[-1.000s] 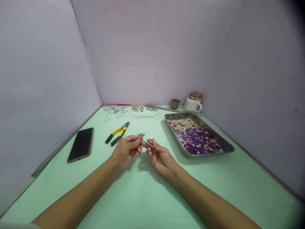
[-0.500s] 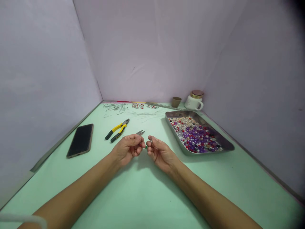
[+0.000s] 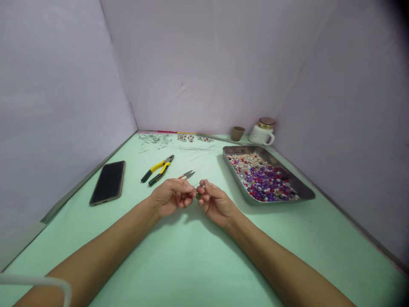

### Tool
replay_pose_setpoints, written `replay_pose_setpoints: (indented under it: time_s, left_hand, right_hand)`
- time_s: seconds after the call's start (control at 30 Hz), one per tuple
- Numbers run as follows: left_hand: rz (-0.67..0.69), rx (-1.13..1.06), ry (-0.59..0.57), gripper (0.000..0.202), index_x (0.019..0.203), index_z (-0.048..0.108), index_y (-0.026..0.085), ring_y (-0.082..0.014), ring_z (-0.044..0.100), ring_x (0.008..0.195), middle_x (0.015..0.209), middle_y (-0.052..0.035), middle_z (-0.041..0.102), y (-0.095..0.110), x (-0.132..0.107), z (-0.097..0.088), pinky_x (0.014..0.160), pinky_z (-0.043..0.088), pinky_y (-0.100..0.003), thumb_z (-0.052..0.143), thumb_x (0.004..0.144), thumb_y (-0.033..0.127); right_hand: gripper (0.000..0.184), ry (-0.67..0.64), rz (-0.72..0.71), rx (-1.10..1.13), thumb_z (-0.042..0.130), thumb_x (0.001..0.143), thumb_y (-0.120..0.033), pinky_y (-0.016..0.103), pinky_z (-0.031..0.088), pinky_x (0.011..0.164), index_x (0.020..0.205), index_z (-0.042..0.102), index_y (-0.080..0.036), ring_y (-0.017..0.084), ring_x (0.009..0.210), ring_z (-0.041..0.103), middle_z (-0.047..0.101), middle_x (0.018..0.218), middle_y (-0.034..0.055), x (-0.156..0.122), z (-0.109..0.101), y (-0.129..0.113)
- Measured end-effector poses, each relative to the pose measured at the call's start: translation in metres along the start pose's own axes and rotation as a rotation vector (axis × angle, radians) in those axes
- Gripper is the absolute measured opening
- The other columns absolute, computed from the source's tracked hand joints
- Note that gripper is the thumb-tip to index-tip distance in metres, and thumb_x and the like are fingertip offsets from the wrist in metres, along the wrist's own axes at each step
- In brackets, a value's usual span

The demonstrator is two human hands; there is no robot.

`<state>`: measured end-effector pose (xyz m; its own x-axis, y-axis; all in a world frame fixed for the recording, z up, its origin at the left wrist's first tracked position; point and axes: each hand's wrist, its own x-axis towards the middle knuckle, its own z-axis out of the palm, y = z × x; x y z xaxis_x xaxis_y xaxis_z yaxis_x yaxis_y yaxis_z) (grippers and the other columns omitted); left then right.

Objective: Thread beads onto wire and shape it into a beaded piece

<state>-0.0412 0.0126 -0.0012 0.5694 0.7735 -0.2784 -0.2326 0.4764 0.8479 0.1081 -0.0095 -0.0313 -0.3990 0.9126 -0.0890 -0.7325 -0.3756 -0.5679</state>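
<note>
My left hand [image 3: 174,198] and my right hand [image 3: 217,204] meet over the middle of the table, fingertips almost touching. Both are closed in a pinch on a small piece of beaded wire. A green bead [image 3: 198,195] on it shows by the right fingertips; a fine strand of wire sticks up between the hands. Most of the piece is hidden by the fingers. Just beyond the left hand lie thread snips [image 3: 189,175] with orange-red handles, partly covered by that hand. Pliers [image 3: 158,170] with yellow and black grips rest to the left of them.
A metal tray [image 3: 238,181] of mixed beads stands on the right. A phone [image 3: 108,183] lies at left. Along the back are cut wires [image 3: 155,139], beaded pieces [image 3: 191,138], a brown cup [image 3: 237,133] and a lidded white mug [image 3: 261,134]. Walls enclose the table.
The hands have drawn slightly closer together, and the left fingertips now reach nearer the green bead. More of the snips' handles shows. The whole view has shifted a little.
</note>
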Motion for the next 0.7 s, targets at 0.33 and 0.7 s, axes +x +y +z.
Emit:
replay_pose_setpoints:
  time_s: [0.33,0.7]
  left_hand:
    - [-0.049,-0.002,-0.057,0.008,0.050,0.057,0.009,-0.0097,0.049,0.038,0.054,-0.0059,0.059,-0.0007,-0.0022,0.0003,0.032,0.025,-0.019,0.060,0.057,0.012]
    - [-0.082,0.012,-0.094,0.006,0.051,0.058,0.010,-0.0098,0.049,0.037,0.051,-0.0053,0.060,-0.0024,-0.0030,0.0006,0.031,0.026,-0.019,0.058,0.057,0.011]
  right_hand:
    - [0.017,-0.057,0.028,-0.077,0.067,0.065,-0.023,0.011,0.048,0.043,0.068,0.053,-0.014,-0.001,0.033,0.031,0.048,0.053,-0.0085,-0.0013,-0.0012,0.0007]
    - [0.020,-0.069,0.089,-0.106,0.069,0.063,-0.027,0.009,0.042,0.038,0.069,0.053,-0.016,-0.002,0.032,0.027,0.043,0.050,-0.0102,-0.0030,-0.0037,0.0004]
